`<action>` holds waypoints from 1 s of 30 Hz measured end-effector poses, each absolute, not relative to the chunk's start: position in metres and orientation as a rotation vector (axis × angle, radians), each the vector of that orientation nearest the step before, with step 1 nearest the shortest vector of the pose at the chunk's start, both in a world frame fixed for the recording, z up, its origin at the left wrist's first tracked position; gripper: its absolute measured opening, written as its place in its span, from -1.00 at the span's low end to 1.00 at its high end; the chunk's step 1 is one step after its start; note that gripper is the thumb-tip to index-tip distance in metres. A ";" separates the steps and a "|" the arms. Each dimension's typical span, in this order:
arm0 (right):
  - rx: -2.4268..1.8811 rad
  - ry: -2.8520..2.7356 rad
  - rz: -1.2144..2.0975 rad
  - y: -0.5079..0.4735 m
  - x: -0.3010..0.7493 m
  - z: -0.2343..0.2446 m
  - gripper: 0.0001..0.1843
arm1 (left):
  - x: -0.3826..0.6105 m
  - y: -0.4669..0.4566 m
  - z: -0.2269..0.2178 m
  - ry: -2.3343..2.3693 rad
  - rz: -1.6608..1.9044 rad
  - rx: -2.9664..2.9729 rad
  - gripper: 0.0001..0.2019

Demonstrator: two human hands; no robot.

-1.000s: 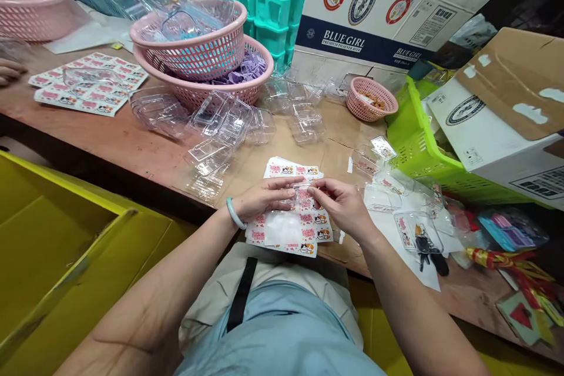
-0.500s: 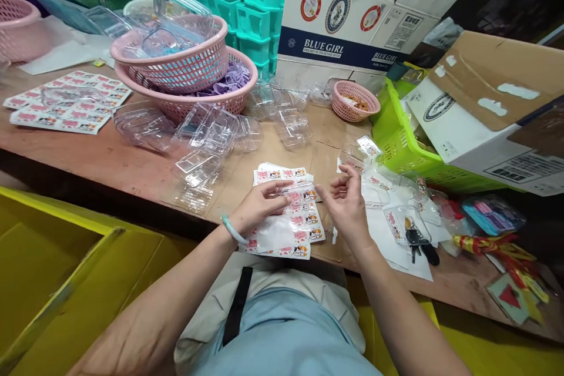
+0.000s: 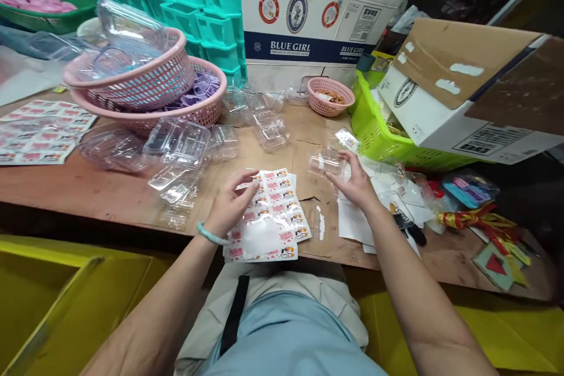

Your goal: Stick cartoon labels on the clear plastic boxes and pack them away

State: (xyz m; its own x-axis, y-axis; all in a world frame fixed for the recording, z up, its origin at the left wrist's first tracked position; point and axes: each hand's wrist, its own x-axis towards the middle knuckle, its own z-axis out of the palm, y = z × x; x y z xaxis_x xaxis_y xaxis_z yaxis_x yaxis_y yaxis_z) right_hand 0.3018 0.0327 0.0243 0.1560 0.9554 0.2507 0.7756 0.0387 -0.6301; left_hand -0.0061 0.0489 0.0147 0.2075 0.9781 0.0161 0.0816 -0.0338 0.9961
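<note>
My right hand (image 3: 352,182) grips a small clear plastic box (image 3: 324,163) by its right end, above the brown cardboard near the loose papers. Sheets of stickers (image 3: 282,205) with cartoon cats and pink print are stacked at the table's front edge. A blank whitish patch (image 3: 262,238) covers part of the top sheet. At the left side of this stack is my left hand (image 3: 233,200), a pale green bangle on its wrist. Its fingers are curved and apart, with nothing between them.
Several empty clear boxes (image 3: 176,141) lie left of the sheets. Behind them stand stacked pink baskets (image 3: 145,88). A small pink basket (image 3: 329,100) is at the back. On the right are a lime-green crate (image 3: 374,123), a carton (image 3: 440,88), white papers (image 3: 352,223) and keys (image 3: 403,220).
The clear box, earlier over the sticker sheets near my left fingers, is now in my right hand, farther right. My left hand has come away from it. The camera view has shifted right.
</note>
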 end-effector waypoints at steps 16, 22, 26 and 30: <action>-1.282 -2.224 0.451 -0.024 0.144 -0.030 -0.38 | -0.050 -0.010 0.012 1.194 0.804 0.794 -0.30; -1.315 -2.203 0.419 -0.013 0.146 -0.020 -0.53 | -0.046 -0.007 0.009 1.133 0.603 0.888 -0.59; -1.298 -2.231 0.416 -0.010 0.144 -0.015 -0.53 | -0.040 -0.004 0.017 1.142 0.608 0.899 -0.64; -1.284 -2.198 0.423 -0.008 0.140 -0.016 -0.66 | -0.036 -0.003 0.016 1.084 0.665 0.920 -0.67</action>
